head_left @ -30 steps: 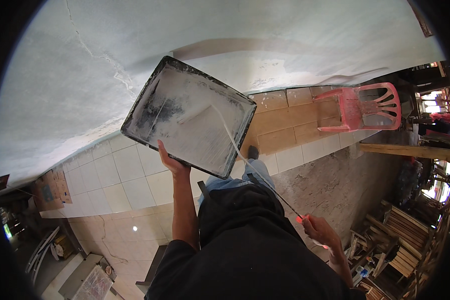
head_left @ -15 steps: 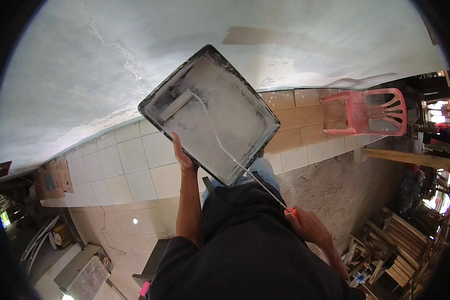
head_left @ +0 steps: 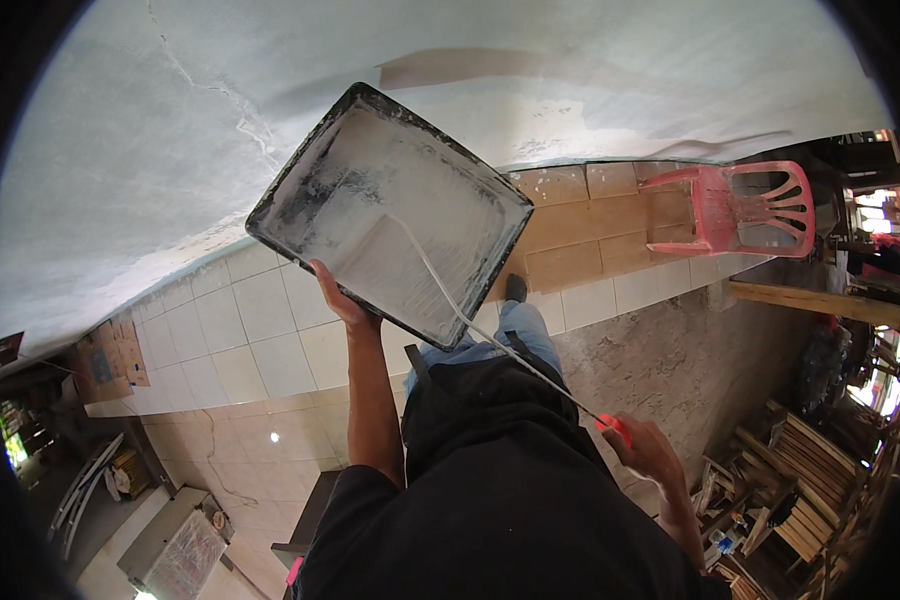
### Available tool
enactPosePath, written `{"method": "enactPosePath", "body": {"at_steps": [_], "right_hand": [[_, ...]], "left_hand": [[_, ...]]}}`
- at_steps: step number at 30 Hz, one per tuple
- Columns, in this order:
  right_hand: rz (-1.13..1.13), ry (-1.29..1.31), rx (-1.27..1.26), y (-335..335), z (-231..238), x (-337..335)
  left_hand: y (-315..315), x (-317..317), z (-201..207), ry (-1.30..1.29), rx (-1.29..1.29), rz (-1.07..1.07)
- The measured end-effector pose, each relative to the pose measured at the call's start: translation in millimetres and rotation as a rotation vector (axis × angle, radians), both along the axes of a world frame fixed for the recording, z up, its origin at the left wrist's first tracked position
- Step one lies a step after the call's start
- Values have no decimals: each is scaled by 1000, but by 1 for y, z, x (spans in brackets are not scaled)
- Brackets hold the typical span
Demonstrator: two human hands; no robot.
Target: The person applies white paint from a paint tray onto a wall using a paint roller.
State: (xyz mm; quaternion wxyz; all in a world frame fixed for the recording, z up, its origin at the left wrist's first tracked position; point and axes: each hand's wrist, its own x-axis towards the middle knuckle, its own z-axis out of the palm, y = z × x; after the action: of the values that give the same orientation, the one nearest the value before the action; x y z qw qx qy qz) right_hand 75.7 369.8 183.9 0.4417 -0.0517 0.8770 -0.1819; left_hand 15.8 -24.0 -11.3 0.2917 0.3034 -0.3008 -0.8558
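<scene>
My left hand (head_left: 347, 299) grips the lower left edge of a black paint tray (head_left: 470, 165), its thumb up along the rim and its other fingers hidden beneath. Whitish paint coats the tray's inside, with dark patches toward the far left corner. In the tray lies a paint roller (head_left: 375, 255), its cover so coated that it blends with the paint. A long thin metal rod runs from it toward me, over the tray's near corner. At its end my right hand (head_left: 646, 447) is closed around the orange-red handle.
A pale wall (head_left: 320, 50) with a crack rises ahead. Cardboard (head_left: 570, 225) covers tiles along its foot, with a red plastic chair (head_left: 715, 210) to the right. Stacked wood (head_left: 810, 490) lies at the lower right, and a plastic-wrapped box (head_left: 180, 545) stands at the lower left.
The roller has come back toward me from the tray's far left part to its middle. My right hand has moved right and slightly down. The tray has shifted a little left.
</scene>
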Motion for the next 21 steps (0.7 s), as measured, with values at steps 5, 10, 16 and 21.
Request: {"method": "enactPosePath", "body": {"at_steps": [5,10,16,21], "right_hand": [[-70,57,-171,-19,-16,-1],[-150,56,-180,-17,-21,3],[-244,113,-203,-16,-20,13],[-308,68,-153,-20,-9,13]], "left_hand": [[2,-3,4,3,0,-65],[10,-1,5,57,141,-87],[17,4,5,125,276,-110],[25,-2,10,179,305,-131]]}}
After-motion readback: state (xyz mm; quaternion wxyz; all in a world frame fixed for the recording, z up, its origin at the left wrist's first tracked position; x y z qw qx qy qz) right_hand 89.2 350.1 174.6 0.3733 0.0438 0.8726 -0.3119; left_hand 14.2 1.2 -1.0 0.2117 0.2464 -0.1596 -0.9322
